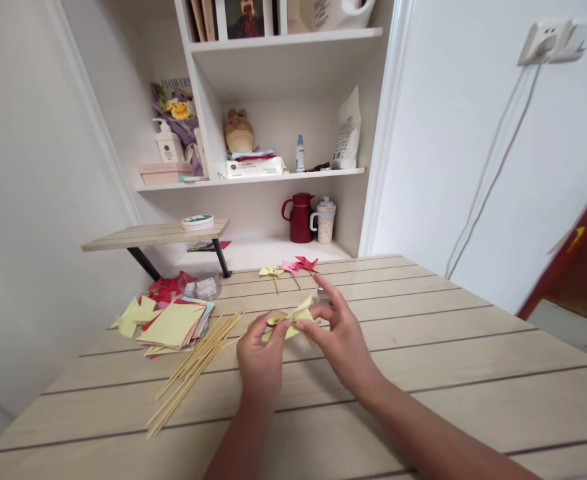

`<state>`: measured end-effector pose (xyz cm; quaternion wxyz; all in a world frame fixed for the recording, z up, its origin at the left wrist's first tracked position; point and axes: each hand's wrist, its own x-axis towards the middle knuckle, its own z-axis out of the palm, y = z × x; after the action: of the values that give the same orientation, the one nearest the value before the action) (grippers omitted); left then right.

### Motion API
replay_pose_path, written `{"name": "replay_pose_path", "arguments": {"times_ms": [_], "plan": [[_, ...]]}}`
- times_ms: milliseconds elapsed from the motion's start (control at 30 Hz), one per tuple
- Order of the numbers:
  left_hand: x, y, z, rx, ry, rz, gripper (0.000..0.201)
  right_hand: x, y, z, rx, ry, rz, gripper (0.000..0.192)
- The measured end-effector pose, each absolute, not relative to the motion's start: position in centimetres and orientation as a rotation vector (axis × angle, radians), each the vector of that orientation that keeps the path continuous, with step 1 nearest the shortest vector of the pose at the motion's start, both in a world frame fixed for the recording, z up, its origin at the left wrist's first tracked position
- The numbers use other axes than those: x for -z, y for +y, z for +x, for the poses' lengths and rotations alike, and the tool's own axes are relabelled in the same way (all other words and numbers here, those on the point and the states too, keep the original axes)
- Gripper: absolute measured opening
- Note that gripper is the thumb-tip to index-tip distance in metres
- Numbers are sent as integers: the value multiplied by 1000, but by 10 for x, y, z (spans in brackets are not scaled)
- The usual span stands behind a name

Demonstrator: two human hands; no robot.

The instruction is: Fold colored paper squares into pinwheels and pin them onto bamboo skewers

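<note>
A yellow paper pinwheel (300, 311) is pinched between both my hands above the table. My left hand (263, 357) closes on its left side, thumb and fingertips near the middle. From the other side my right hand (340, 337) grips it with thumb and bent fingers, the index finger stretched upward. What lies between the fingertips at the centre is too small to tell. Several thin wooden sticks (198, 363) lie in a loose bundle left of my left hand. Beyond my hands are a yellow pinwheel (272, 271), a pink pinwheel (292, 267) and a red pinwheel (307, 263) on sticks.
A stack of coloured paper squares (173, 325) sits at the left, beside a loose yellow paper pinwheel (136, 316) and red paper pieces (169, 288). Behind them is a clear plastic container (203, 287). A small raised shelf (148, 235) stands at the back left. A red jug (301, 219) and a cup (326, 221) stand behind the table.
</note>
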<state>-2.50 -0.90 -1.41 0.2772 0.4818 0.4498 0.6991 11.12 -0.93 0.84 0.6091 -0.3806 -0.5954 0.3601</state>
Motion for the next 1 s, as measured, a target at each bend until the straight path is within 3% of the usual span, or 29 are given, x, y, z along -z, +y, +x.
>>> {"name": "replay_pose_path", "arguments": {"times_ms": [100, 233, 333, 1000], "plan": [[13, -10, -25, -1899, 1201, 1322, 12, -5, -7, 113, -878, -1365, -855, 74], [10, -13, -26, -1914, 1184, 1365, 11, -3, -4, 115, -909, -1430, -865, 29], [8, -15, -26, -1915, 1181, 1409, 9, -5, -5, 115, -879, -1463, -873, 16], [3, -16, -23, -1940, 1201, 1399, 9, -8, -9, 110, -758, -1487, -894, 18]]}}
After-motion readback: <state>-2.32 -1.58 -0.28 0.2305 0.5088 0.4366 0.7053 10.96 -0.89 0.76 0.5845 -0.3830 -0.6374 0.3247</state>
